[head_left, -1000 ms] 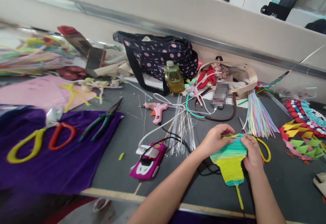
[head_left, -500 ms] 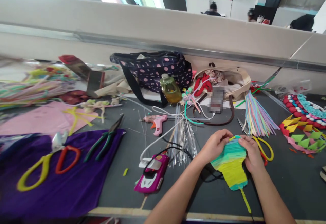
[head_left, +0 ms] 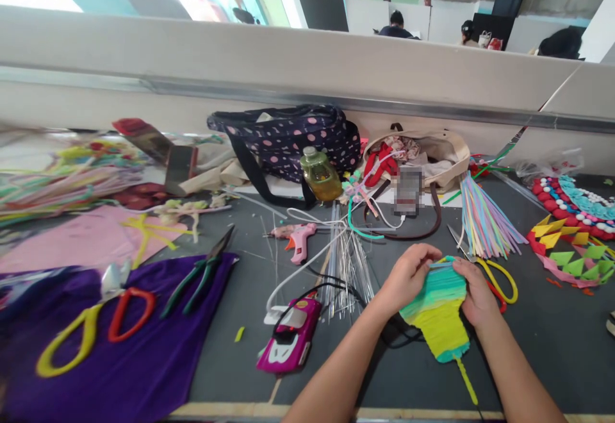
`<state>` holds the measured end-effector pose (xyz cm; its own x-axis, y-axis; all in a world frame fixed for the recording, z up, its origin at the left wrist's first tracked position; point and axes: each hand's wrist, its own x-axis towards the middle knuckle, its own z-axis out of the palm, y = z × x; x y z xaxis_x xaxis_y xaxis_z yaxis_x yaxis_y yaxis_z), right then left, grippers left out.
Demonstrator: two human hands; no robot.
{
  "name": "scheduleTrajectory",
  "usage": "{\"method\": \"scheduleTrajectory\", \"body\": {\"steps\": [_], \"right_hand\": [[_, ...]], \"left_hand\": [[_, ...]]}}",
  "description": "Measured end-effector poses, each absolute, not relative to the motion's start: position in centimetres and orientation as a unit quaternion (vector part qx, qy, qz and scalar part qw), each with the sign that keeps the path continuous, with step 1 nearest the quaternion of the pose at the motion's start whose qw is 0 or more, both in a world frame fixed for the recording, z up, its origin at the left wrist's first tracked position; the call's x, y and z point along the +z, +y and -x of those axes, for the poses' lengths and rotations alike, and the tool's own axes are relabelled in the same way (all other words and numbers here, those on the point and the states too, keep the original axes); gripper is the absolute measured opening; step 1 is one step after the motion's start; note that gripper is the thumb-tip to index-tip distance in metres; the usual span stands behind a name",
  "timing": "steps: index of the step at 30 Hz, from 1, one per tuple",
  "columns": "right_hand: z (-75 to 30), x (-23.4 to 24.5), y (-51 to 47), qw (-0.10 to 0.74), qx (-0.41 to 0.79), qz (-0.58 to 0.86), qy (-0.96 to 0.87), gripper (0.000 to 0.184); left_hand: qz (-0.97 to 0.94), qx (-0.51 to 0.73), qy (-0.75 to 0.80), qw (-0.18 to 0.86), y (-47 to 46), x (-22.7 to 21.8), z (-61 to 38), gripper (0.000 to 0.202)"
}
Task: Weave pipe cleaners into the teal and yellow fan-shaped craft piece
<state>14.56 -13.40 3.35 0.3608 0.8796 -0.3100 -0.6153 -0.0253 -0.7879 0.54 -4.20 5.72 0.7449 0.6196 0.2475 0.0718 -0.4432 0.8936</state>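
Both my hands hold a woven fan-shaped piece [head_left: 439,311] of teal, green and yellow strips, with a thin yellow stem hanging below it. My left hand [head_left: 408,275] grips its upper left edge with curled fingers. My right hand [head_left: 473,291] pinches its upper right edge. The piece is lifted slightly above the dark grey table [head_left: 552,346]. Just behind my right hand lie yellow-handled scissors [head_left: 500,279].
A pink toy car [head_left: 291,340], thin metal wires [head_left: 348,259], a pink glue gun [head_left: 298,240], green pliers [head_left: 202,269] and big scissors [head_left: 91,327] on purple cloth [head_left: 144,359] lie left. Polka-dot bag [head_left: 288,141], bottle [head_left: 319,173], pastel straws [head_left: 483,218] and folded paper shapes [head_left: 571,250] sit behind and right.
The view has tilted up slightly, so everything sits lower in the frame. My hands keep the same grip on the woven piece, with only small finger shifts along its top edge.
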Motion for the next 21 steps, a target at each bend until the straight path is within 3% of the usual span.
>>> {"method": "scheduleTrajectory", "body": {"steps": [7, 10, 21], "right_hand": [[-14.57, 3.10, -13.32, 0.697, 0.554, 0.434, -0.137, 0.023], [-14.46, 3.08, -13.45, 0.691, 0.544, 0.446, -0.165, 0.025], [-14.08, 2.76, -13.86, 0.673, 0.329, 0.576, -0.325, 0.021]], "left_hand": [[-0.865, 0.318, 0.204, 0.331, -4.55, 6.24, -0.59, 0.009], [-0.867, 0.353, 0.206, 0.284, -4.43, 5.80, -0.69, 0.014], [-0.902, 0.373, 0.187, 0.110, -4.53, 6.18, -0.23, 0.015]]}}
